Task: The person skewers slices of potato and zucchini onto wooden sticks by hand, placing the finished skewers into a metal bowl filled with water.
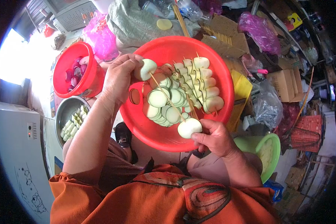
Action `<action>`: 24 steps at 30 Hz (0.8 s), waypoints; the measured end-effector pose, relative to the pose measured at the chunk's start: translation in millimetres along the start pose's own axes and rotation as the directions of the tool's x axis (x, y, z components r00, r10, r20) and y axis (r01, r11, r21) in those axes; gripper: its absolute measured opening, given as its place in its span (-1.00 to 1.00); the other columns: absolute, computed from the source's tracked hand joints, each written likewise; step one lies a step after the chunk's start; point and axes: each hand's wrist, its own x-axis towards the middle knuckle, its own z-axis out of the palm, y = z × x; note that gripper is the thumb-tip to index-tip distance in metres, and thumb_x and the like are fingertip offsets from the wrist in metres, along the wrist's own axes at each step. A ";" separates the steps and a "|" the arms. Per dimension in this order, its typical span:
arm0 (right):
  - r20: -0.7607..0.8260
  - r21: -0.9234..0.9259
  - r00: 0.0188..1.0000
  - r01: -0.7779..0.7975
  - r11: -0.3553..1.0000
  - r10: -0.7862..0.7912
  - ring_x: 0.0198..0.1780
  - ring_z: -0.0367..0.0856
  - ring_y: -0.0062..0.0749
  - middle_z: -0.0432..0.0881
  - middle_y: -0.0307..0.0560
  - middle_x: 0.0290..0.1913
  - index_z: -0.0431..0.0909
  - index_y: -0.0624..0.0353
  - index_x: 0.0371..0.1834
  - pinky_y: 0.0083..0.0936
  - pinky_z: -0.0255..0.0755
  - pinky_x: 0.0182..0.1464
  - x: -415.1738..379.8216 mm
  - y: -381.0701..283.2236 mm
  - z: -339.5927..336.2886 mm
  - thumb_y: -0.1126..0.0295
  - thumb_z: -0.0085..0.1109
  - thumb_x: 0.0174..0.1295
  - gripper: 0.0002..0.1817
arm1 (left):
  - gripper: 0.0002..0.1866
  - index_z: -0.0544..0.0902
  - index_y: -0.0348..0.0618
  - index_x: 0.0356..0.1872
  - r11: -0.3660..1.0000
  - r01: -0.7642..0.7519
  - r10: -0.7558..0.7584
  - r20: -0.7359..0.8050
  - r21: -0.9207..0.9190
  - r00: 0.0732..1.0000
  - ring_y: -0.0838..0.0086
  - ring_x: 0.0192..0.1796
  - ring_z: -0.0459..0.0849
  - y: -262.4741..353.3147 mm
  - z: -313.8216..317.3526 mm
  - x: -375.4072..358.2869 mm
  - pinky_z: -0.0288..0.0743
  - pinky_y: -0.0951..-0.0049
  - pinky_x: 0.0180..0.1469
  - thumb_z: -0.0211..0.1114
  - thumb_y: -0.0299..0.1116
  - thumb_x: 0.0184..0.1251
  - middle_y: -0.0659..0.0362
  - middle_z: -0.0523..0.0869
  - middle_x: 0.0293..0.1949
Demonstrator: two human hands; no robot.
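A thin wooden skewer (168,98) runs diagonally over the big red basin (138,132), with a pale round piece at each end. My left hand (124,72) grips the upper piece (148,70), fingers closed round its left side. At the lower end, my right hand (214,137) pinches the other pale piece (189,128) between thumb and fingers. Below the skewer, loose green-rimmed slices (157,98) lie in a heap in the basin. Filled skewers (201,84) of folded slices rest along its right side, and bare sticks (192,108) lie beside the heap.
A red bucket (97,84) with purple-red pieces stands at the left. Below it, a metal bowl (59,115) holds more filled skewers. A green container (277,149) is at the lower right. Cardboard (224,31) and plastic bags lie behind the basin; a white cabinet (16,142) stands far left.
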 end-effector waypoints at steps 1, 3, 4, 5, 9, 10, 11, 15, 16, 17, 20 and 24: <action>-0.008 -0.004 1.000 0.009 1.000 -0.009 -0.62 0.42 -0.77 0.54 -0.35 -0.50 0.55 0.21 -0.09 -0.76 0.35 -0.59 -0.1 0.7 0.0 0.39 0.18 0.20 -0.76 | -0.87 0.54 -0.17 -0.20 1.000 -0.002 0.002 -0.025 0.012 1.000 0.45 -0.27 0.64 -0.3 5.7 -3.2 0.59 0.39 -0.20 0.08 -0.43 0.29 0.19 0.61 -0.29; -0.009 -0.013 1.000 0.012 1.000 -0.013 -0.62 0.42 -0.77 0.55 -0.35 -0.49 0.55 0.22 -0.08 -0.75 0.35 -0.58 0.6 2.1 0.2 0.39 0.19 0.19 -0.75 | -0.86 0.54 -0.17 -0.18 0.998 0.021 -0.016 -0.091 0.051 0.996 0.49 -0.29 0.63 1.4 16.1 -7.2 0.59 0.42 -0.26 0.08 -0.39 0.32 0.21 0.62 -0.31; -0.010 -0.021 1.000 0.016 1.000 -0.017 -0.62 0.42 -0.77 0.55 -0.35 -0.49 0.56 0.22 -0.08 -0.75 0.35 -0.58 0.8 2.6 0.6 0.39 0.19 0.19 -0.75 | -0.86 0.54 -0.17 -0.18 0.998 0.021 -0.017 -0.091 0.051 0.996 0.49 -0.29 0.63 2.7 16.0 -7.8 0.59 0.42 -0.26 0.08 -0.39 0.32 0.21 0.62 -0.31; -0.010 -0.021 1.000 0.016 1.000 -0.016 -0.62 0.42 -0.77 0.55 -0.35 -0.49 0.56 0.22 -0.08 -0.75 0.35 -0.58 0.8 2.6 1.2 0.39 0.19 0.19 -0.75 | -0.86 0.55 -0.17 -0.18 0.997 0.058 -0.054 -0.088 0.047 0.995 0.48 -0.29 0.63 3.8 15.4 -8.2 0.58 0.43 -0.27 0.08 -0.40 0.32 0.21 0.62 -0.30; 0.008 -0.057 0.999 0.037 0.998 -0.036 -0.61 0.42 -0.77 0.56 -0.34 -0.48 0.56 0.21 -0.06 -0.75 0.36 -0.57 0.2 0.9 1.5 0.40 0.19 0.19 -0.74 | -0.85 0.55 -0.17 -0.17 0.996 0.092 -0.092 -0.081 0.001 0.992 0.48 -0.30 0.63 -1.6 9.0 -4.2 0.56 0.46 -0.32 0.10 -0.37 0.34 0.20 0.64 -0.30; 0.010 -0.070 1.000 0.029 0.997 -0.028 -0.61 0.42 -0.77 0.57 -0.34 -0.47 0.55 0.22 -0.05 -0.75 0.35 -0.57 0.0 0.6 1.4 0.40 0.19 0.19 -0.73 | -0.85 0.55 -0.17 -0.17 0.996 0.093 -0.092 -0.082 0.000 0.992 0.48 -0.30 0.63 -4.0 8.1 -3.1 0.56 0.46 -0.32 0.10 -0.37 0.34 0.20 0.64 -0.30; 0.010 -0.070 1.000 0.028 0.997 -0.027 -0.61 0.42 -0.77 0.57 -0.34 -0.47 0.55 0.22 -0.05 -0.75 0.35 -0.57 0.0 0.7 1.6 0.40 0.19 0.19 -0.73 | -0.85 0.55 -0.16 -0.19 0.994 0.105 -0.106 -0.065 -0.015 0.992 0.48 -0.30 0.63 -6.2 7.2 -1.9 0.56 0.47 -0.32 0.12 -0.34 0.34 0.19 0.64 -0.29; -0.022 -0.013 1.000 0.018 1.000 -0.018 -0.62 0.42 -0.76 0.56 -0.34 -0.49 0.56 0.21 -0.11 -0.73 0.35 -0.59 1.2 1.1 2.9 0.39 0.19 0.19 -0.77 | -0.82 0.57 -0.16 -0.24 0.971 0.239 -0.237 0.067 -0.015 0.969 0.47 -0.29 0.63 -9.8 17.6 -11.4 0.56 0.46 -0.28 0.19 -0.27 0.32 0.16 0.66 -0.29; -0.042 0.019 0.999 0.010 1.000 -0.009 -0.62 0.42 -0.76 0.55 -0.34 -0.49 0.56 0.21 -0.13 -0.73 0.35 -0.59 1.8 1.1 3.3 0.39 0.20 0.19 -0.79 | -0.82 0.57 -0.16 -0.24 0.971 0.240 -0.239 0.070 -0.015 0.969 0.47 -0.29 0.63 -14.7 24.2 -16.2 0.56 0.46 -0.28 0.19 -0.27 0.32 0.16 0.66 -0.29; -0.046 0.020 0.999 0.008 1.000 -0.008 -0.62 0.42 -0.76 0.55 -0.34 -0.49 0.56 0.21 -0.13 -0.73 0.35 -0.59 2.7 0.9 3.7 0.39 0.20 0.19 -0.79 | -0.84 0.57 -0.18 -0.26 0.954 0.300 -0.298 0.102 -0.009 0.949 0.46 -0.31 0.64 -21.3 32.4 -22.3 0.58 0.48 -0.32 0.21 -0.31 0.30 0.14 0.66 -0.30; -0.077 0.028 0.997 0.023 0.999 -0.021 -0.60 0.43 -0.74 0.54 -0.33 -0.50 0.56 0.20 -0.17 -0.73 0.36 -0.58 5.3 0.2 2.6 0.39 0.20 0.19 -0.81 | -0.90 0.56 -0.21 -0.29 0.891 0.449 -0.452 0.235 0.068 0.861 0.45 -0.33 0.67 -32.2 49.0 -40.6 0.63 0.51 -0.36 0.26 -0.42 0.26 0.13 0.66 -0.31; -0.063 0.058 0.997 0.050 0.997 -0.047 -0.55 0.46 -0.72 0.55 -0.31 -0.48 0.55 0.22 -0.17 -0.72 0.38 -0.54 5.9 -0.2 1.3 0.39 0.20 0.20 -0.81 | -0.89 0.56 -0.21 -0.30 0.882 0.471 -0.453 0.267 -0.003 0.850 0.45 -0.33 0.67 -36.6 54.1 -47.5 0.62 0.50 -0.35 0.28 -0.42 0.24 0.16 0.65 -0.35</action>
